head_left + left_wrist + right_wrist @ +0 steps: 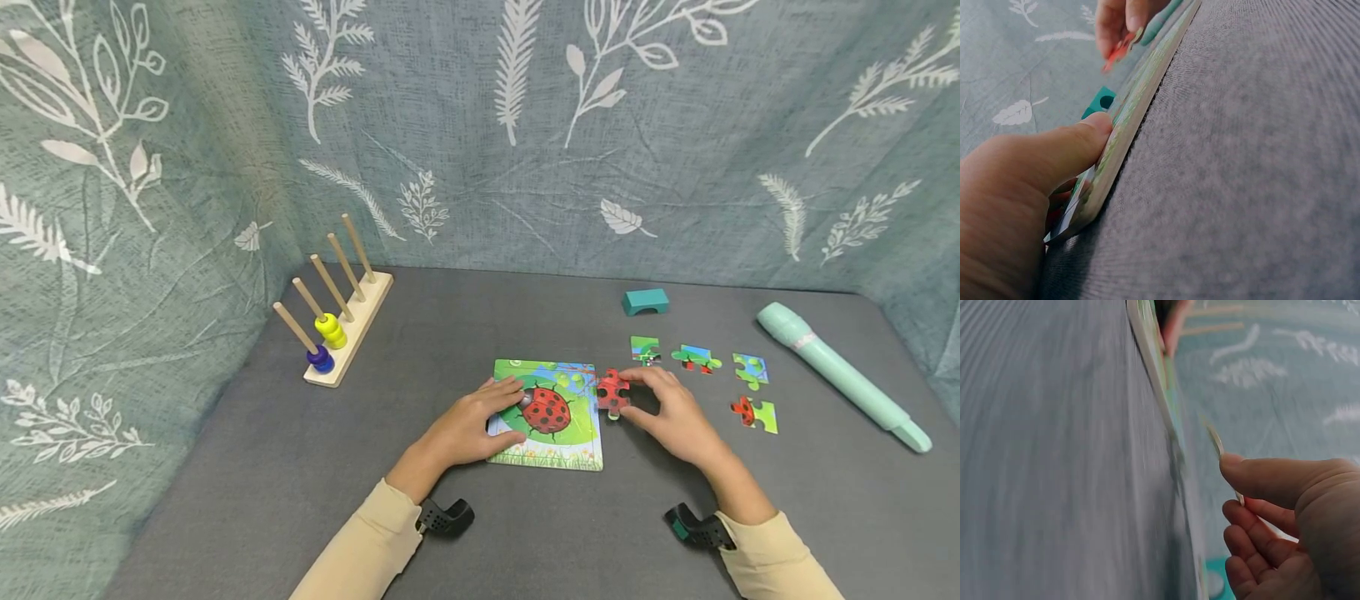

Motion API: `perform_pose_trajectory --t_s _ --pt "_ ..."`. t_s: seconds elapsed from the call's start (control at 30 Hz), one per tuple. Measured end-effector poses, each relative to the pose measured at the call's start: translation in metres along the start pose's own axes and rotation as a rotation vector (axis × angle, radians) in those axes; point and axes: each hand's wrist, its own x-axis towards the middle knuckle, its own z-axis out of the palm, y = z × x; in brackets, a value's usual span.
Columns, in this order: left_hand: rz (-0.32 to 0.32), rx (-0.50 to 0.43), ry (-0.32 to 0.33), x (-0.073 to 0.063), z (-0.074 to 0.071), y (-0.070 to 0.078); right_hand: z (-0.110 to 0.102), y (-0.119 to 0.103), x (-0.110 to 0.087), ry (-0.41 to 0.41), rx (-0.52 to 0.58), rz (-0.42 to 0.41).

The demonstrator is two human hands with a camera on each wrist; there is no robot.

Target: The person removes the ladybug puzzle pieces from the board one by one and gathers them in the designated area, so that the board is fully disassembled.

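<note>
Grey felt-like table cover (300, 467) across the lower frame. Dusty teal backdrop cloth (465, 167) printed with white leaves and fern sprigs. Near centre, puzzle board (551, 417) in bright green with a red, black-spotted ladybird, blue sky and a grass strip. Red-and-black puzzle piece (612, 393) just right of it. Green, blue and red loose pieces (697, 358) at right. Teal arch block (645, 301). Mint-green torch (840, 375) at far right. Pale wooden peg rack (348, 325) at left, yellow bead (331, 330), dark blue bead (321, 359). Beige sleeves (360, 550) at bottom.
</note>
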Motion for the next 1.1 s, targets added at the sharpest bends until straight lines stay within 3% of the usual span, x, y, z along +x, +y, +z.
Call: perform_pose_trajectory --t_s 0.2,0.53,0.87,1.1 --pt "0.002 -0.002 -0.003 0.0 -0.001 0.001 -0.027 0.017 -0.016 0.04 -0.017 0.061" --pt "0.003 -0.004 0.002 0.0 0.0 0.002 -0.057 0.045 -0.034 0.094 -0.063 0.087" --pt "0.008 0.002 -0.005 0.001 -0.002 0.001 -0.068 0.059 -0.044 0.107 -0.097 0.111" --pt "0.001 -0.003 0.001 -0.001 0.0 0.001 -0.067 0.061 -0.043 0.077 -0.158 0.058"
